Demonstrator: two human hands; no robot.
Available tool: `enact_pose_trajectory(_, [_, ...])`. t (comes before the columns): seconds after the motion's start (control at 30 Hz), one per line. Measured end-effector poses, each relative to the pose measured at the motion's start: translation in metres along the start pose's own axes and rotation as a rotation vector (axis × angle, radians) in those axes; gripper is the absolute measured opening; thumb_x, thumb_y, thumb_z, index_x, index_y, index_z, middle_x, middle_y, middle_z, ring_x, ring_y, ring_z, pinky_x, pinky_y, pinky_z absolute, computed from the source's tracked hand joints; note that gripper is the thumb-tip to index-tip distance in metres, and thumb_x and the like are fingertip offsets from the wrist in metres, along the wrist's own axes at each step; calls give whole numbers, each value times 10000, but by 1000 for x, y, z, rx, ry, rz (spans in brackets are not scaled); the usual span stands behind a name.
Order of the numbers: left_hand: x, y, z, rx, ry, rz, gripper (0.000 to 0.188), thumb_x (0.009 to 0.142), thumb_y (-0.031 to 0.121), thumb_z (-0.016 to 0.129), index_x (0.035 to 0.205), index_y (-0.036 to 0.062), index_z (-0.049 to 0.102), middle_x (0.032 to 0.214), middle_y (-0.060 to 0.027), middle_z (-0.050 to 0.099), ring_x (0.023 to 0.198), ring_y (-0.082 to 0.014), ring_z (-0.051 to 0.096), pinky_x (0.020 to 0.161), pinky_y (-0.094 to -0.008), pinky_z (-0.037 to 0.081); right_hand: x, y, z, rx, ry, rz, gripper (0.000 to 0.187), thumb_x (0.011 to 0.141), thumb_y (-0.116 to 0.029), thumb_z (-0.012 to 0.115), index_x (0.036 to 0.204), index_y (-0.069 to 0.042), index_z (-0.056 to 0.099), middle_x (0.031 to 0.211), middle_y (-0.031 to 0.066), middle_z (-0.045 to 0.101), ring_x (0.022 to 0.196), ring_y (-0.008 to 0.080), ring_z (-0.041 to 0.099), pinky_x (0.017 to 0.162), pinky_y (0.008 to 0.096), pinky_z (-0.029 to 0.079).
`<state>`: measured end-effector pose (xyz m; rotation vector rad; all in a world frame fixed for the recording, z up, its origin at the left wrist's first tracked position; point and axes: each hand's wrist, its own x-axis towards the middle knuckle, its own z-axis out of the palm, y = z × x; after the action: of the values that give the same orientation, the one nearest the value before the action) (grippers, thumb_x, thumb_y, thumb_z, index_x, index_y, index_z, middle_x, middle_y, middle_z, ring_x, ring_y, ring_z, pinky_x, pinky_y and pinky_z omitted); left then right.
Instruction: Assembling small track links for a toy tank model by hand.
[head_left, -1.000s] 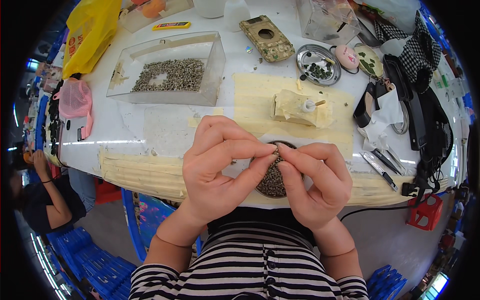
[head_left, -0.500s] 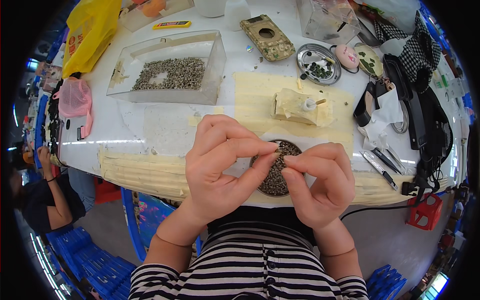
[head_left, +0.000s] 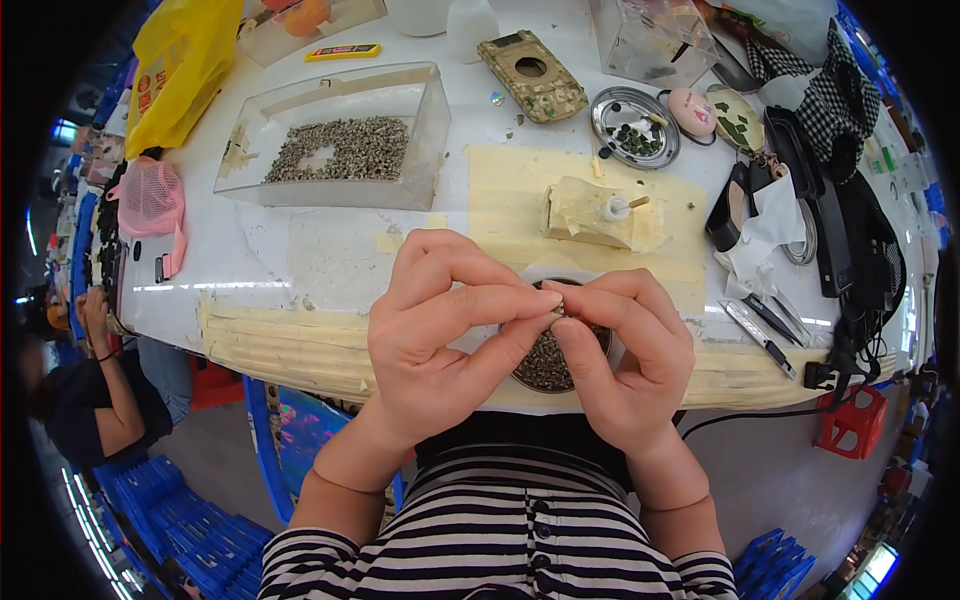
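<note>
Over a round dish (head_left: 548, 366) of small grey-brown parts, my two hands meet at the fingertips. My left hand (head_left: 450, 325) pinches something tiny between thumb and index finger, too small to name. The thumb and index finger of my right hand (head_left: 632, 350) are pinched at the same spot, and what lies between them is hidden. Behind the dish stands a tape-wrapped block (head_left: 590, 218) with a short stick in a white holder on it. A clear box (head_left: 330, 195) to the left holds many more of the small parts.
A camouflage tank-hull piece (head_left: 533, 75) lies at the back, beside a round metal tray (head_left: 602, 125) with dark green bits. At right are a utility knife (head_left: 757, 340), tweezers (head_left: 772, 318) and black straps. A yellow bag (head_left: 185, 70) and pink mesh pouch (head_left: 150, 195) sit at left.
My right hand has moved left and slightly up, so its fingertips now meet those of my left hand. The left hand has barely shifted.
</note>
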<state>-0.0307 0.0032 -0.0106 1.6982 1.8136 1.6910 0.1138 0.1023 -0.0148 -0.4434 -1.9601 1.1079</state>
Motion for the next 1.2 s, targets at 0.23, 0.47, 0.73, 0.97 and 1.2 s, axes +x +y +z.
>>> enact_pose_trajectory(0.23, [0, 1, 1, 51, 4, 18, 214, 698, -50, 772, 888, 39, 731, 854, -43, 648, 844, -204, 545, 792, -334, 422, -1, -1, -3, 4, 57, -39, 222, 730, 27, 804, 934, -23, 732, 819, 82, 639, 687, 161, 610, 583, 257, 479])
enact_pose_trajectory(0.47, [1, -1, 3, 81, 51, 16, 262, 669, -18, 814, 906, 82, 765, 830, -14, 662, 812, -192, 573, 743, -312, 440, -4, -2, -1, -73, 88, -119, 272, 715, 31, 810, 972, -29, 747, 832, 80, 648, 686, 163, 613, 573, 250, 476])
enact_pose_trajectory(0.73, [1, -1, 0, 16, 26, 11, 271, 667, -29, 810, 907, 89, 768, 856, -6, 679, 813, -190, 565, 744, -312, 447, -1, -1, -2, -15, 17, -8, 233, 761, 24, 779, 990, 0, 745, 829, 92, 654, 676, 162, 618, 589, 255, 484])
enact_pose_trajectory(0.97, [0, -1, 0, 26, -3, 21, 211, 707, -34, 775, 898, 45, 736, 862, -39, 652, 844, -202, 539, 787, -337, 422, 0, 0, -4, 51, 20, 17, 182, 764, 31, 776, 937, -4, 733, 820, 96, 650, 681, 166, 619, 602, 261, 488])
enact_pose_trajectory(1.2, [0, 0, 2, 64, 23, 29, 220, 690, -58, 774, 884, 32, 724, 839, -45, 641, 838, -207, 542, 793, -343, 421, -3, 0, -2, 23, 92, -68, 242, 733, 36, 797, 961, -21, 739, 827, 82, 653, 678, 164, 617, 588, 258, 485])
